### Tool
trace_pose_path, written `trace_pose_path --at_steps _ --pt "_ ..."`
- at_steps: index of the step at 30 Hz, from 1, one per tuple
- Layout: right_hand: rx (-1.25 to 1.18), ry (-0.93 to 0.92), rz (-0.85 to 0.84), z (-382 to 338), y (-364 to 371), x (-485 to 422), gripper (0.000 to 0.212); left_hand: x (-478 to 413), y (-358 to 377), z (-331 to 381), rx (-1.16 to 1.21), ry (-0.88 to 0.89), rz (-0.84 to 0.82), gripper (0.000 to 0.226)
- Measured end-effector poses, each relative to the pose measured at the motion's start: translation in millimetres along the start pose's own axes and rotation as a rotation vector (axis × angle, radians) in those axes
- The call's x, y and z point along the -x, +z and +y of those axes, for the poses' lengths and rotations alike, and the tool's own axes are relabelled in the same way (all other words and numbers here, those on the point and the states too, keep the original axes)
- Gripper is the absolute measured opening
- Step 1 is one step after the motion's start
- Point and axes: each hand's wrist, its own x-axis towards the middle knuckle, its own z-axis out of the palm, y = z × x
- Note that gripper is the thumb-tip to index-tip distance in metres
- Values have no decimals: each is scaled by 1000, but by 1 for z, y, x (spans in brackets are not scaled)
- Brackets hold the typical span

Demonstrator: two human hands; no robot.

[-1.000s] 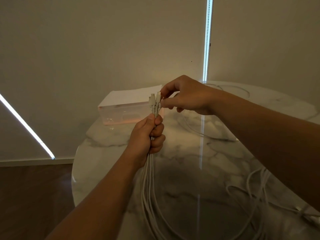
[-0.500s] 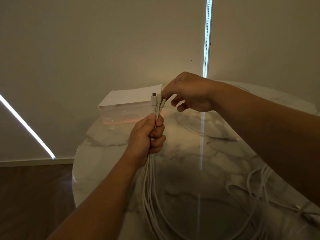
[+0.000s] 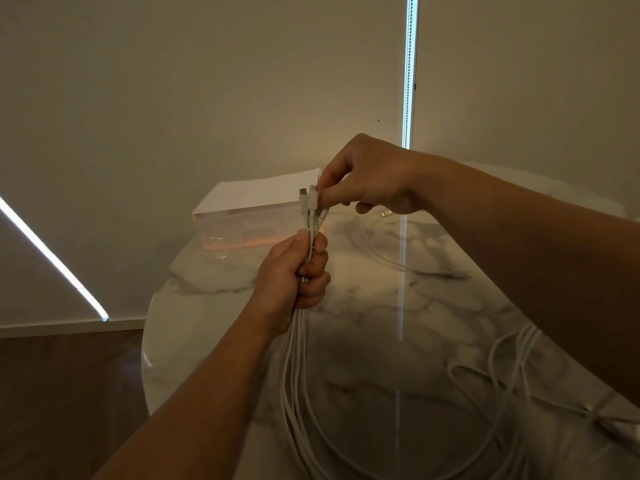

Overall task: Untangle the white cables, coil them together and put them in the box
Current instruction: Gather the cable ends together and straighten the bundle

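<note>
White cables (image 3: pixel 301 358): your left hand (image 3: pixel 291 275) grips the bundle above the table (image 3: pixel 398 323); right hand (image 3: pixel 367 181), loose a moment ago, now pinches the plug ends (image 3: pixel 308 199) level. Coiling next; box (image 3: pixel 256 220) waits behind.

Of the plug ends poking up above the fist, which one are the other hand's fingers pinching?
The rightmost upright plug, pinched by the right hand. The plug beside it on the left stands free above the left hand gripping the white cables.
</note>
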Motion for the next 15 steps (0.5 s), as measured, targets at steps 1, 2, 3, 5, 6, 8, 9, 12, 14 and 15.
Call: trace_pose_path --at_steps 1,2,3,5,6,8,9,12,14,15 --pt "15 -22 12 1 1 0 4 0 0 0 8 -4 -3 36" --pt "32 -42 27 1 3 -1 4 0 0 0 17 -9 -7 37" --pt "52 -61 45 2 5 -1 4 -1 0 0 25 -15 -11 37" --pt "71 -84 77 4 8 -2 3 -1 0 0 32 -28 -15 35" --pt "67 -87 91 6 9 -2 3 -2 1 0 31 -32 -15 34" --pt "57 -84 115 8 9 -3 5 -2 1 1 26 -36 -21 33" --pt "54 -83 121 8 10 -4 4 -2 1 0 25 -36 -23 33" --pt "53 -90 143 8 12 -5 5 -3 1 0 22 -33 -29 33" --pt "36 -91 180 8 11 -6 5 -2 1 1 19 -35 -27 33" --pt "26 -92 197 7 10 -6 5 -2 2 1 13 -37 -26 32"
